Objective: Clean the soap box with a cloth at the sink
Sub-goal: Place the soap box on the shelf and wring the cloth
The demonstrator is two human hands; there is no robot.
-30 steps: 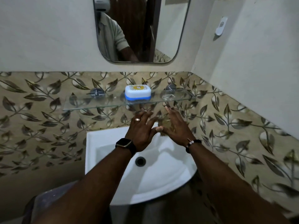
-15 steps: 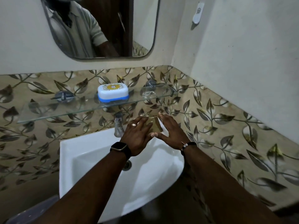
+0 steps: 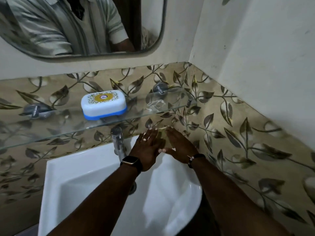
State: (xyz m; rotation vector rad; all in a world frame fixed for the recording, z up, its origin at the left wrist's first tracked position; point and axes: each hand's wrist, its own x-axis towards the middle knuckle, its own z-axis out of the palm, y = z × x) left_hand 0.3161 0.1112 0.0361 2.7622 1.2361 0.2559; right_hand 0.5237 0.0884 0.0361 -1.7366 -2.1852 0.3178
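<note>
The soap box, white with a blue base and a yellow label on its lid, stands shut on the glass shelf above the sink. Both my hands are lower and to the right of it, at the sink's back right rim. My left hand and my right hand lie side by side with straight fingers. A small yellowish cloth is pressed between and under them, and mostly hidden. Neither hand touches the soap box.
A chrome tap stands just left of my left hand, under the shelf's front edge. The drain shows below my left forearm. A mirror hangs above. Leaf-patterned tiles and the corner wall close in on the right.
The view has swung so the shelf and soap box sit further left and the tap shows. My hands have stayed together on the cloth and now cover more of it.
</note>
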